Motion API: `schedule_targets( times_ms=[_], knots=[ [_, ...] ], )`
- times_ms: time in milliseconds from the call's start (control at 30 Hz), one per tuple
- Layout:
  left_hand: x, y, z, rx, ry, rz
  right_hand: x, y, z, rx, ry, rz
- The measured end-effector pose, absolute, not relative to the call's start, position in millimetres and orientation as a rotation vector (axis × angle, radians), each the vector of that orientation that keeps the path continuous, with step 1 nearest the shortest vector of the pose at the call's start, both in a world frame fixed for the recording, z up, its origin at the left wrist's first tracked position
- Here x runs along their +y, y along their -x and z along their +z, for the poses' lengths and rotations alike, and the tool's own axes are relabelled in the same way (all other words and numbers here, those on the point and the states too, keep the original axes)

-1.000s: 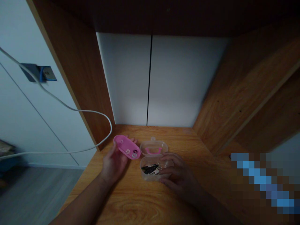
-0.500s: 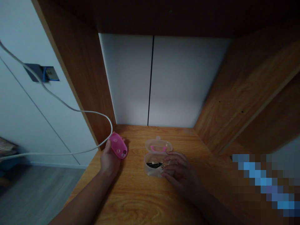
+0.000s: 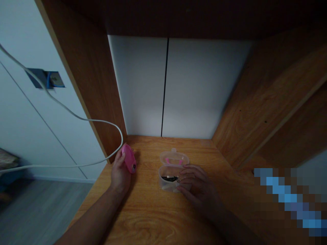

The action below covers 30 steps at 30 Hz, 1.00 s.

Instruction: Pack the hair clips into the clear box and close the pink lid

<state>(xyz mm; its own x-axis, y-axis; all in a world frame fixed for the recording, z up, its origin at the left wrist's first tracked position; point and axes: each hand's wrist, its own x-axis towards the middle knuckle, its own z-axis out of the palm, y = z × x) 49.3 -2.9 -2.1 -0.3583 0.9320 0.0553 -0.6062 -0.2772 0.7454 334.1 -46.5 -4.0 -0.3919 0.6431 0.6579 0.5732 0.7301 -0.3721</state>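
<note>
Cable (image 3: 76, 117) loops just left of my left hand (image 3: 120, 175), which grips a pink oval piece (image 3: 129, 162) on edge at the desk's (image 3: 153, 211) far left, while my right hand (image 3: 198, 185) holds the clear box (image 3: 166, 183) of dark clips (image 3: 170, 178) mid-desk, its open lid (image 3: 174, 158) lying behind.

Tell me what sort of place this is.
Probably a bedroom or dorm room: a wooden desk set into a wood-panelled alcove, a wall socket and a white cable, and a pink tray in the left hand beside a clear box that the right hand touches.
</note>
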Motion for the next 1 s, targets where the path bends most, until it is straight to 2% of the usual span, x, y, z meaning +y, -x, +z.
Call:
schedule_targets(
  times_ms=[667,833,1000],
  knots=[
    [-3.0,-56.8,-6.1,1.143,-1.009,1.766,-47.6,-332.5,-4.6,-2.095,0.894,0.132],
    [-4.2,-52.4,-6.1,1.343,-1.231,1.897,-47.4,-332.6,-5.8,-2.1,0.88,0.125],
    [0.1,-50.4,-8.3,1.357,-1.155,2.013,-47.9,-332.4,-3.7,-2.092,0.878,0.104]
  ],
)
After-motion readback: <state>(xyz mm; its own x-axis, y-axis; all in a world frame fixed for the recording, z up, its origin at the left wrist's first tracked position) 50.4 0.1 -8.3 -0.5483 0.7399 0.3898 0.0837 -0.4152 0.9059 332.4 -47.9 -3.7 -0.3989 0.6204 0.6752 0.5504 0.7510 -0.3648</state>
